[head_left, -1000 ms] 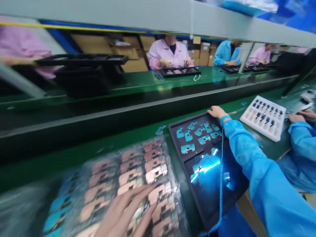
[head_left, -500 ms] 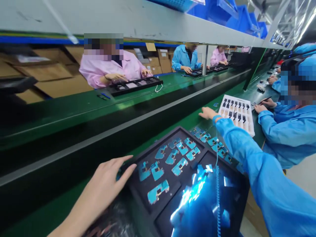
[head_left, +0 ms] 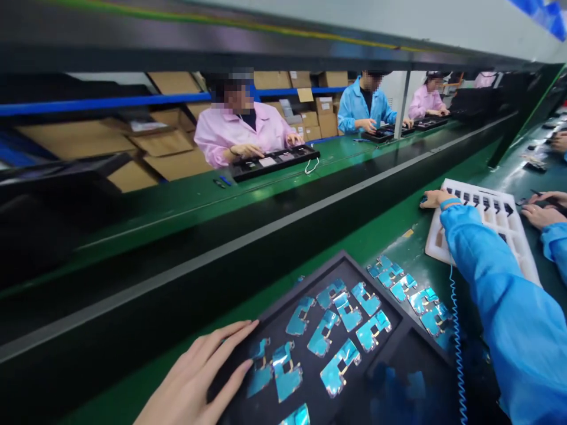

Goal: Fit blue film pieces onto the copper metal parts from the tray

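A black tray [head_left: 330, 268] holds several blue-filmed circuit boards [head_left: 341, 367]. My left hand [head_left: 208, 366] is at the tray's left edge, fingers stretched out and thumb apart, near the leftmost boards. My right hand [head_left: 434, 199], in a blue sleeve with a wrist strap, reaches far forward to the left edge of a white tray [head_left: 436, 236]. Its fingers are closed on a small dark-blue piece, apparently a circuit board [head_left: 422, 201], mostly covered by the fingers. Black parts [head_left: 487, 203] sit in the white tray's slots, partly behind my forearm.
More circuit boards [head_left: 403, 287] lie on the green bench right of the black tray. A coiled blue cord [head_left: 458, 354] hangs from my wrist. A co-worker's hands [head_left: 543, 209] are right of the white tray. Across the dark channel, people work at black trays [head_left: 277, 164].
The view has swung left and closer to the black tray. My right hand has moved to the small blue piece beside the white tray and closed on it. My left hand stays at the tray edge.
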Motion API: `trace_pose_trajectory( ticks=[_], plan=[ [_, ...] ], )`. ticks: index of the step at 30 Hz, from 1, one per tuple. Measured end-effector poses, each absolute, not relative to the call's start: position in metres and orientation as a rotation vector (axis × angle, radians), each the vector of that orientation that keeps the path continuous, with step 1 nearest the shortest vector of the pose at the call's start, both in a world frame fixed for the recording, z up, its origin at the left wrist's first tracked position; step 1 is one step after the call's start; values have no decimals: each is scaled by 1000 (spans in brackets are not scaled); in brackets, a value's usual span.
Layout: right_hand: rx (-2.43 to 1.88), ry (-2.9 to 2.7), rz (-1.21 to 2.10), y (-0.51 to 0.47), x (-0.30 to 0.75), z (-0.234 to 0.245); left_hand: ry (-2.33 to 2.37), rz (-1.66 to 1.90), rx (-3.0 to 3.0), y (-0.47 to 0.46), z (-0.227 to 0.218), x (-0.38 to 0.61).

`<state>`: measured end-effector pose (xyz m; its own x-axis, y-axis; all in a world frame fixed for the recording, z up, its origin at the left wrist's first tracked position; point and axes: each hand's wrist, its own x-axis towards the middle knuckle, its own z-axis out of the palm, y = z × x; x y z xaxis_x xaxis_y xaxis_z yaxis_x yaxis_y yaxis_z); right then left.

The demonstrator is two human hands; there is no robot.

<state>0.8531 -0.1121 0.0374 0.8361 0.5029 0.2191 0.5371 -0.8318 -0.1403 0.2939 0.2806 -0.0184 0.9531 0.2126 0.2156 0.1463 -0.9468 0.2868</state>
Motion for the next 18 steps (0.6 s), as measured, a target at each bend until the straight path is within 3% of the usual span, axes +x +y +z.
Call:
trace_pose_trajectory(
  ticks=[10,14,18],
  plan=[
    [-2750,-990,-345,-89,803,55,352,371,2738,250,14,309],
    [-2518,-1381,-338,-69,686,85,553,395,2397,186,59,298],
    [-1939,-1990,-456,-80,512,121,544,213,1757,99,104,269]
  ],
)
